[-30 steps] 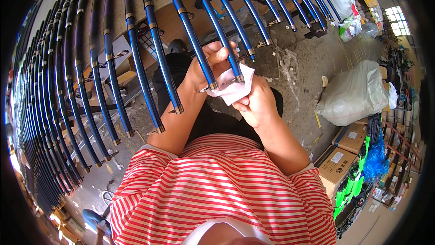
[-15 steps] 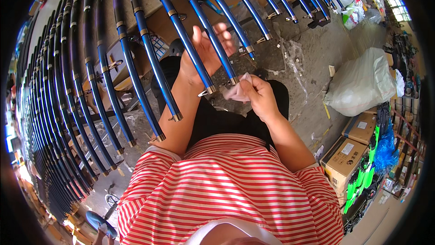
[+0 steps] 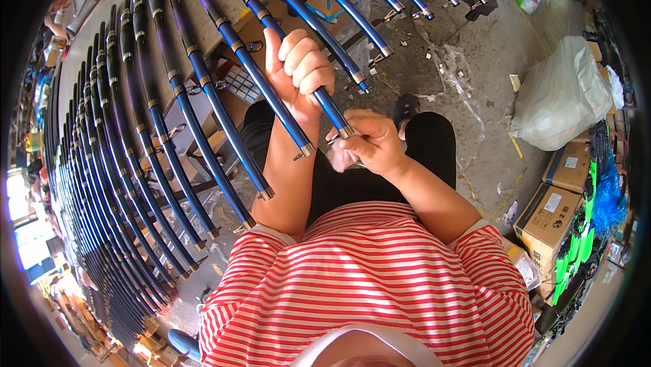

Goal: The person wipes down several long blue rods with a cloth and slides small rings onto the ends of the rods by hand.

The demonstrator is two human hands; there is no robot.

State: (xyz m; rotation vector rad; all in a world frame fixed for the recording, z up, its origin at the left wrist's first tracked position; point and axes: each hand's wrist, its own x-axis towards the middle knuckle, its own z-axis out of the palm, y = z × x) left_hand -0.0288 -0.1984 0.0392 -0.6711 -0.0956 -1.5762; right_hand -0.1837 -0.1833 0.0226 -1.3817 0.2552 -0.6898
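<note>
A long row of glossy blue and black fishing rods (image 3: 210, 140) slants toward me, their metal-collared ends hanging past the table. My left hand (image 3: 300, 72) is wrapped round one blue fishing rod (image 3: 330, 109), a short way above its end. At that end, my right hand (image 3: 374, 142) is closed, thumb and fingers pinching a crumpled pale pink cloth (image 3: 341, 158) against the metal collar. The cloth is partly covered by the fingers. Just left of the held rod, another rod's end (image 3: 306, 149) carries a small metal guide.
The rods rest across a table (image 3: 237, 14). On the right floor stand a large pale plastic sack (image 3: 563, 99), cardboard boxes (image 3: 548, 214) and bright green strips (image 3: 576, 245). Plastic scraps (image 3: 461, 79) litter the concrete. Another person's blue-clad leg (image 3: 183, 343) shows at lower left.
My left hand, open behind the rods before, has closed round one rod. My right hand has brought the cloth onto that rod's end. The view has shifted slightly.
</note>
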